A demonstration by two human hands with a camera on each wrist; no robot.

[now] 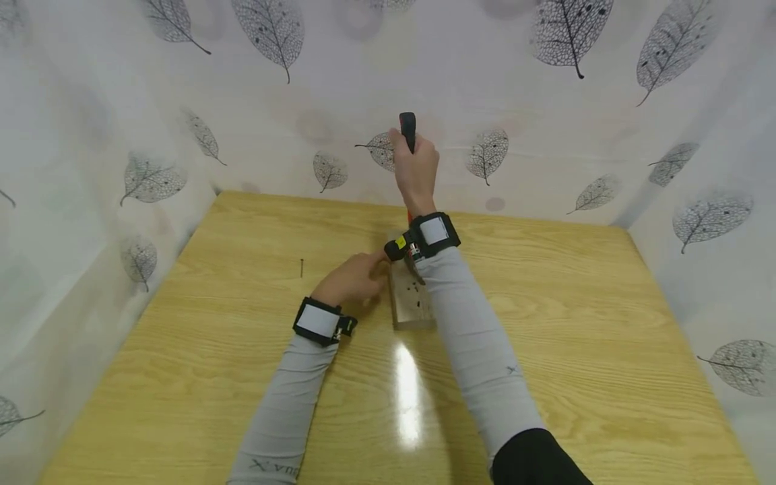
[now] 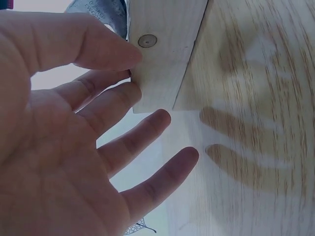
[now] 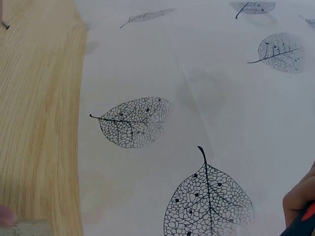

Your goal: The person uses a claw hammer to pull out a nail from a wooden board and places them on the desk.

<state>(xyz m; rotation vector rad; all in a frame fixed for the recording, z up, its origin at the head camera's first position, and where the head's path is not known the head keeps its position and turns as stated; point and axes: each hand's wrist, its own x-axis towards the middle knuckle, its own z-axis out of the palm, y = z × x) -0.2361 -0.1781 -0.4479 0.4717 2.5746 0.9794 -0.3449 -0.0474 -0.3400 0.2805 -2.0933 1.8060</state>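
Observation:
My right hand (image 1: 417,168) grips the black and red handle of a claw hammer (image 1: 408,128) above the far part of the table. The hammer's metal head (image 2: 103,12) is beside the top of a wooden block (image 2: 162,73), and its claw shows next to my right wrist in the head view. At the block's left edge, my left hand (image 1: 351,279) holds on with thumb and nearest fingers, while ring and little fingers extend free. Several small dark spots mark the block's top. My right forearm hides part of the block.
A single nail (image 1: 302,267) lies on the wooden table (image 1: 242,350), left of my left hand. White curtains with a leaf print (image 1: 330,168) hang behind the table and along both sides. Light reflects off the tabletop in front of the block.

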